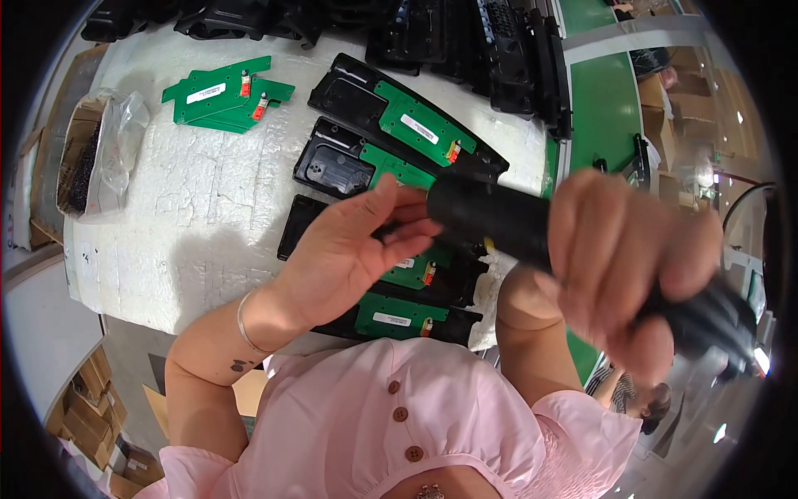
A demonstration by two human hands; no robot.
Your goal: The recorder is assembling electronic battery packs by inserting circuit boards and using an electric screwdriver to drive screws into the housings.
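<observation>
In my right hand (pixel 632 258) is a black electric screwdriver (pixel 490 212), raised close to the camera and pointing left; this hand is blurred by motion. My left hand (pixel 357 237) is at the front end of the tool, its fingers curled together. What they pinch, if anything, is hidden. Below and beyond my hands lie several black plastic housings (pixel 342 93) in a column, each with a green circuit board (pixel 420 125) fitted in it. The boards carry a white label and a small red-and-white part. My left hand and the screwdriver cover some of the middle housings.
Loose green boards (pixel 218 98) are stacked on the white foam-topped table (pixel 224 179). A plastic-lined box (pixel 87 158) of small dark parts stands at the left edge. More black housings (pixel 416 37) are piled at the back. A green surface (pixel 603 108) runs along the right.
</observation>
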